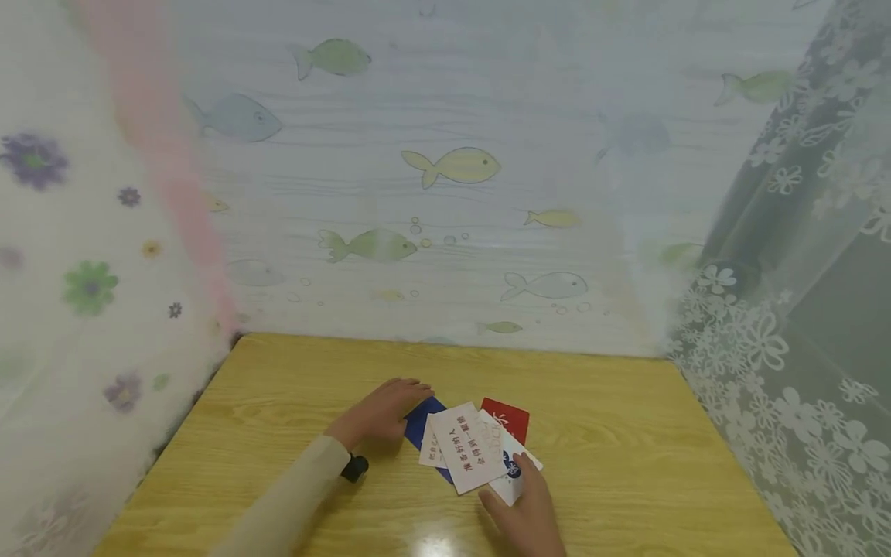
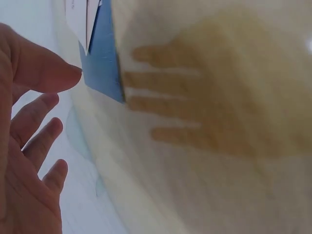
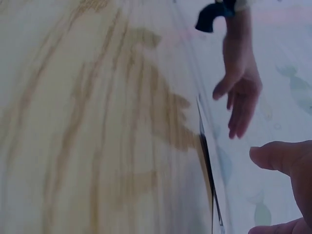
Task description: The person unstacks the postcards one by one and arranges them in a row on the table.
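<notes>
Several paper cards lie in an overlapping fan on the wooden table. On top is a cream card (image 1: 469,452) with reddish characters. A second cream card (image 1: 430,450) and a blue card (image 1: 418,424) show at its left; a white card (image 1: 506,489) with dark blue round prints and a red card (image 1: 511,418) show at its right. My left hand (image 1: 381,414) is beside the blue card, fingers extended; in the left wrist view its thumb (image 2: 48,73) appears near that card. By the white card is my right hand (image 1: 530,510), thumb and fingers spread; contact is unclear.
The yellowish wooden table (image 1: 292,379) meets a fish-patterned cloth (image 1: 445,255) at its back edge. Flowered cloth (image 1: 63,325) hangs at the left, and a sheer floral curtain (image 1: 786,410) at the right. A black device (image 1: 356,469) is on my left wrist.
</notes>
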Available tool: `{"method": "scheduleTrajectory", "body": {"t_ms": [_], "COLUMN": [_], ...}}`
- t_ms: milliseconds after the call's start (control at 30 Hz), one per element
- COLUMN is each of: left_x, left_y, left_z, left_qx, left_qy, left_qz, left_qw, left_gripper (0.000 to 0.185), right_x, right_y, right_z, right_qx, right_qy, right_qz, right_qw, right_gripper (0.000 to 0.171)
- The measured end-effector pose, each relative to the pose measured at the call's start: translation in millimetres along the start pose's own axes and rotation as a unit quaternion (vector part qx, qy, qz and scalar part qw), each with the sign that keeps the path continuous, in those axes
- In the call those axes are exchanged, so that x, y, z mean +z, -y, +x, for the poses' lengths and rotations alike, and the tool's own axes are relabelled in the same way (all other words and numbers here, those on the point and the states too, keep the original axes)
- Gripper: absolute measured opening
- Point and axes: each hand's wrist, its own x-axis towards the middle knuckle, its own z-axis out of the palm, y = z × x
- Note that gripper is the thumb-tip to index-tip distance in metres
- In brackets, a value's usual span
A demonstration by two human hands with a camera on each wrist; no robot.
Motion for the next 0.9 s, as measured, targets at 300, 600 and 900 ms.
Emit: {"method": "scheduleTrajectory", "body": {"t_ms": [300, 600, 900], "left_x": [-7.0, -14.3, -16.3], "left_y": [-17.4, -38.1, -52.6], "left_z": [39.4, 56.4, 60.1], "left_qx": [-0.028, -0.07, -0.075], "left_qy": [0.096, 0.167, 0.171], "left_qz": [0.031, 0.126, 0.17], "left_qw": [0.9945, 0.9754, 0.9675], "left_gripper": [0.072, 0.082, 0.093], "right_x": [12.9, 18.9, 20.4], "right_y": [1.2, 4.9, 7.8], "right_z": [2.7, 4.9, 7.6], "right_qx": [0.003, 0.03, 0.033], "right_qy": [0.011, 0.039, 0.047], "right_qz": [-0.037, -0.047, -0.067], "right_qw": [0.999, 0.998, 0.996], "right_gripper": [0.091, 0.103, 0.113]}}
